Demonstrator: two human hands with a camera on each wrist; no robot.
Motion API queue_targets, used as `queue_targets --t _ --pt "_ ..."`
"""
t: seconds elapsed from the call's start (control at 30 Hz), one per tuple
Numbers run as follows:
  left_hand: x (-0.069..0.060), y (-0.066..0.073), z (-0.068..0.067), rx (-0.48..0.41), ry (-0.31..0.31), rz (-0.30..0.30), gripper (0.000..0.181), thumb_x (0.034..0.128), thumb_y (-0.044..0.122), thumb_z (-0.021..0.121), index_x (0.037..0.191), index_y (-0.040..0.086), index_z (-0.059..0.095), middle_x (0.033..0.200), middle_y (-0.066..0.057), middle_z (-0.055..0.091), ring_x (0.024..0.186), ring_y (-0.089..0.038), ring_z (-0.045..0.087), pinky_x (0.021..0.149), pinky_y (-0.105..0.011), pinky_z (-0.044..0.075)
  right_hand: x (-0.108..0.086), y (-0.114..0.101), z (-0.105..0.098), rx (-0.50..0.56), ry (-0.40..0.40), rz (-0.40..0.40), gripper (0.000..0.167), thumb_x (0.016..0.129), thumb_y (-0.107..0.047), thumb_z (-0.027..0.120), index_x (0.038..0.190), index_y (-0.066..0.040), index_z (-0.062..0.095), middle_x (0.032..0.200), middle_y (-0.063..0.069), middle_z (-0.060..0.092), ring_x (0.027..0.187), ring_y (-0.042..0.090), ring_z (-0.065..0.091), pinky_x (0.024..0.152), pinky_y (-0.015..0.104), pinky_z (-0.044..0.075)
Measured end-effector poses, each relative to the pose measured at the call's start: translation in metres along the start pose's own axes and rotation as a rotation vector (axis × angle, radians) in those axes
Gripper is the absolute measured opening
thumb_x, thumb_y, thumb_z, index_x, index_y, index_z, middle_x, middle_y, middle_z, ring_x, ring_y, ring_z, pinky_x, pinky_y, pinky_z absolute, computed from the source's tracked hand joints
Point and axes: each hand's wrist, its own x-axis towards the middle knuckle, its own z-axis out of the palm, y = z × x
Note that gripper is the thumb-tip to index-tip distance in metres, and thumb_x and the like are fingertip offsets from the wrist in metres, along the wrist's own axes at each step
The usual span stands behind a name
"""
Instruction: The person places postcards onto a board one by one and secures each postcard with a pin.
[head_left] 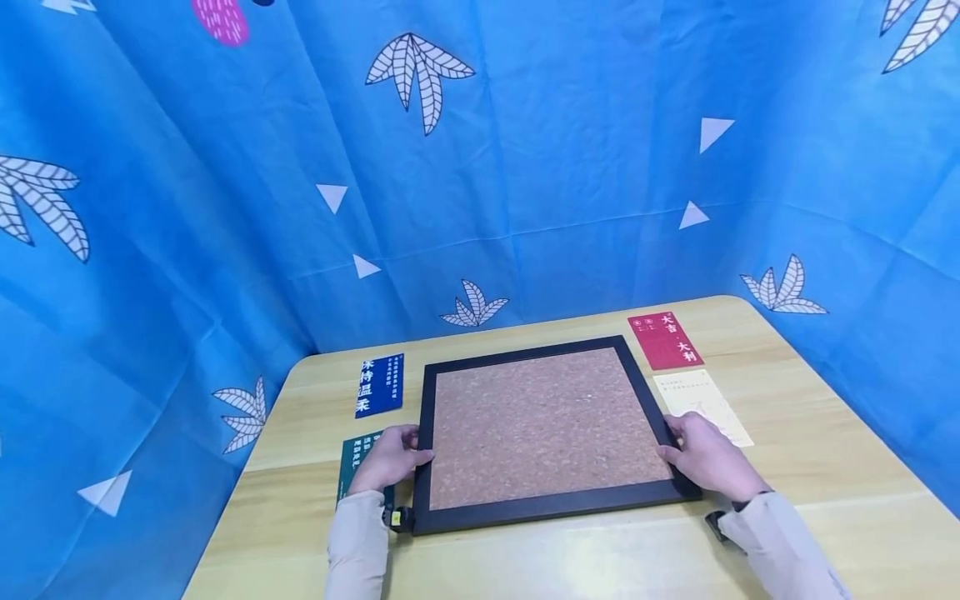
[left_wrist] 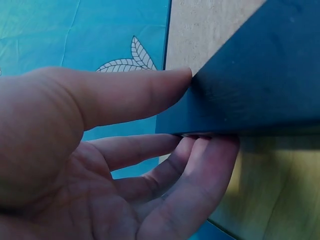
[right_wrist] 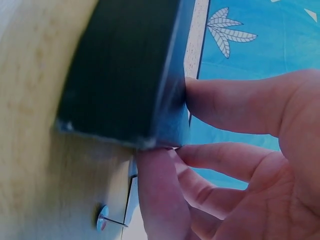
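A cork board [head_left: 540, 425] with a black frame [head_left: 555, 503] is held between both hands over the wooden table. My left hand [head_left: 386, 460] grips its left side; in the left wrist view the thumb [left_wrist: 145, 95] presses the front edge while the other fingers touch the outer side. On the opposite side my right hand [head_left: 711, 458] pinches the frame the same way. The right wrist view shows the frame's thick corner [right_wrist: 125, 85] close up, the fingers bent against its outer side. How far the board is off the table I cannot tell.
Blue [head_left: 380, 385] and green [head_left: 348, 465] cards lie left of the board, the green partly under the left arm. Red [head_left: 666, 342] and cream [head_left: 697, 398] cards lie to its right. A thumbtack [right_wrist: 102, 218] is on the table [head_left: 262, 517], pin exposed. Blue curtains [head_left: 525, 167] surround the table.
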Motion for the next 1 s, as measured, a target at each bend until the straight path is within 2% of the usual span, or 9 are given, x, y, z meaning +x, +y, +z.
queue_targets --t 0.13,0.27,0.33,0.43,0.53,0.7,1.0 --pt "-0.002 -0.002 -0.001 0.001 0.005 -0.01 0.062 0.095 0.014 0.074 0.149 -0.004 0.049 0.115 -0.013 0.06 0.093 -0.023 0.064 0.079 -0.037 0.062 0.002 -0.002 0.0 0.006 -0.003 -0.004 0.059 0.093 -0.014 0.074 0.135 0.022 0.052 0.105 0.025 0.07 0.08 0.022 0.059 0.066 0.032 0.046" --pt "-0.003 -0.002 -0.003 0.009 0.001 -0.007 0.063 0.0948 0.014 0.074 0.149 -0.005 0.048 0.115 -0.013 0.059 0.097 -0.024 0.063 0.08 -0.038 0.063 -0.001 -0.004 -0.008 0.017 0.019 -0.029 0.06 0.095 -0.022 0.072 0.133 0.021 0.054 0.102 0.021 0.07 0.084 0.023 0.064 0.072 0.038 0.054" --pt "-0.002 -0.002 -0.003 0.021 -0.001 -0.005 0.064 0.0944 0.014 0.075 0.149 -0.006 0.048 0.116 -0.014 0.059 0.098 -0.025 0.062 0.08 -0.039 0.063 -0.001 -0.004 -0.016 0.029 0.027 -0.02 0.061 0.098 -0.027 0.069 0.134 0.019 0.055 0.107 0.021 0.071 0.086 0.022 0.065 0.073 0.039 0.055" --pt "-0.002 -0.002 -0.003 0.04 -0.003 -0.006 0.065 0.0941 0.015 0.075 0.149 -0.006 0.048 0.117 -0.014 0.059 0.097 -0.025 0.063 0.081 -0.04 0.063 0.001 -0.004 -0.029 0.047 0.042 -0.002 0.06 0.1 -0.03 0.066 0.136 0.017 0.055 0.105 0.018 0.07 0.082 0.02 0.064 0.067 0.034 0.052" --pt "-0.002 -0.002 -0.003 0.04 -0.007 -0.011 0.064 0.0944 0.015 0.075 0.149 -0.005 0.048 0.12 -0.016 0.06 0.096 -0.025 0.064 0.082 -0.042 0.063 0.009 -0.001 -0.043 0.035 0.071 0.005 0.059 0.101 -0.031 0.065 0.136 0.015 0.055 0.107 0.02 0.07 0.086 0.025 0.066 0.069 0.034 0.051" --pt "-0.002 0.001 -0.003 0.042 -0.017 -0.011 0.062 0.0945 0.014 0.075 0.148 -0.006 0.049 0.124 -0.019 0.061 0.097 -0.025 0.066 0.083 -0.043 0.063 0.028 0.01 -0.064 0.024 0.126 0.003 0.061 0.102 -0.033 0.064 0.137 0.015 0.055 0.111 0.026 0.07 0.101 0.038 0.065 0.079 0.044 0.053" --pt "0.001 0.003 -0.003 0.057 -0.019 -0.005 0.063 0.0942 0.016 0.075 0.147 -0.005 0.049 0.121 -0.016 0.06 0.097 -0.025 0.064 0.081 -0.041 0.063 0.053 0.026 -0.085 0.078 0.102 0.096 0.068 0.106 -0.041 0.054 0.143 0.016 0.047 0.133 0.04 0.056 0.115 0.049 0.057 0.091 0.059 0.051"
